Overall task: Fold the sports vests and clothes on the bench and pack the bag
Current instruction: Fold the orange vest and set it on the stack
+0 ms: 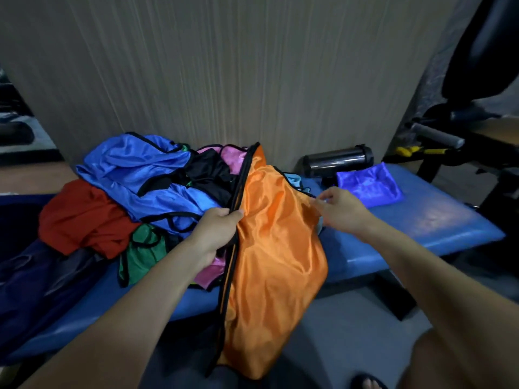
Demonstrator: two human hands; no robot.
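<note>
An orange vest with black trim hangs over the front edge of the blue bench. My left hand grips its black-trimmed left edge. My right hand pinches the vest's right edge near the top. Behind lies a heap of clothes: blue vests, a red garment, a green vest, a pink vest and a black one. A folded blue vest lies on the bench to the right. A dark blue bag sits at the far left.
A dark metal flask lies on its side at the back of the bench, against a wooden wall panel. Gym equipment with a grey padded roller stands at the right. My foot in a sandal shows on the grey floor.
</note>
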